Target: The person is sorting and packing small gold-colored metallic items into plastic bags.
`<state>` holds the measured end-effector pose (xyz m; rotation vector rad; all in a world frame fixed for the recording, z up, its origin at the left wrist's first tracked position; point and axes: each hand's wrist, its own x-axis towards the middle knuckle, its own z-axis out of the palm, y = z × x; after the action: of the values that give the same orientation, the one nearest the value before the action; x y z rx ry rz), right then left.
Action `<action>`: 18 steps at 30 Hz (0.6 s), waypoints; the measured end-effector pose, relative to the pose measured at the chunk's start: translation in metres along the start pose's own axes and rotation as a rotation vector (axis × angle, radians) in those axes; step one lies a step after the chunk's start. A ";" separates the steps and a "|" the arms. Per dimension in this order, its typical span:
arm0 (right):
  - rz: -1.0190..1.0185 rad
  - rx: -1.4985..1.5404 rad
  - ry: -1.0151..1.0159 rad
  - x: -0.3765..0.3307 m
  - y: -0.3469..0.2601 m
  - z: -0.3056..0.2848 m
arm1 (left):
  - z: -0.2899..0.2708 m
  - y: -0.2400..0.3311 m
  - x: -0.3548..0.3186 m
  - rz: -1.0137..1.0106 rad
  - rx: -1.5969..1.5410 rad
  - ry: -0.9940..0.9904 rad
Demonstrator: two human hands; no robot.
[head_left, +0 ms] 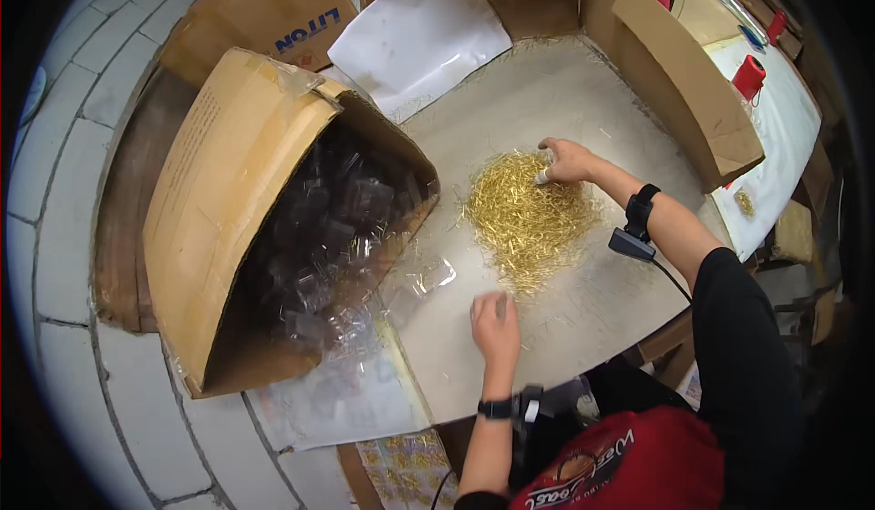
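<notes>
A heap of thin gold-coloured metal pieces (529, 223), like small pins or clips, lies on the pale board (629, 314) in front of me. My right hand (570, 162) is at the heap's far right edge, thumb and forefinger apart, with something white around the thumb tip. Closer to me, just below the heap's near end, my left hand (497, 328) has its fingers curled in. Whether a small piece is pinched there is too small to tell. Each wrist wears a black strap, and a small dark device (632, 244) hangs at the right one.
A big cardboard box (232, 164) lies tipped on the left, its mouth spilling small clear plastic boxes (365, 202). Cardboard walls (688, 72) edge the board's far and right sides. A white sheet (419, 45) lies behind. Red spools (749, 77) stand at the far right.
</notes>
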<state>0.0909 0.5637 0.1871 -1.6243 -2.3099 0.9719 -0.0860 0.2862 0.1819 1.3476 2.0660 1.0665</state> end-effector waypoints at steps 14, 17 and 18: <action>0.163 0.649 0.102 -0.074 -0.006 -0.029 | -0.010 0.045 0.060 0.089 0.331 -0.078; -0.061 0.745 0.332 -0.111 -0.027 -0.072 | -0.054 0.104 0.057 0.207 0.224 0.011; -0.070 0.745 0.319 -0.123 -0.034 -0.083 | -0.064 0.124 0.055 0.236 0.052 0.051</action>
<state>0.1524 0.4826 0.2994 -1.2513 -1.5114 1.2418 -0.0861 0.3408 0.3217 1.6380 2.0202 1.1602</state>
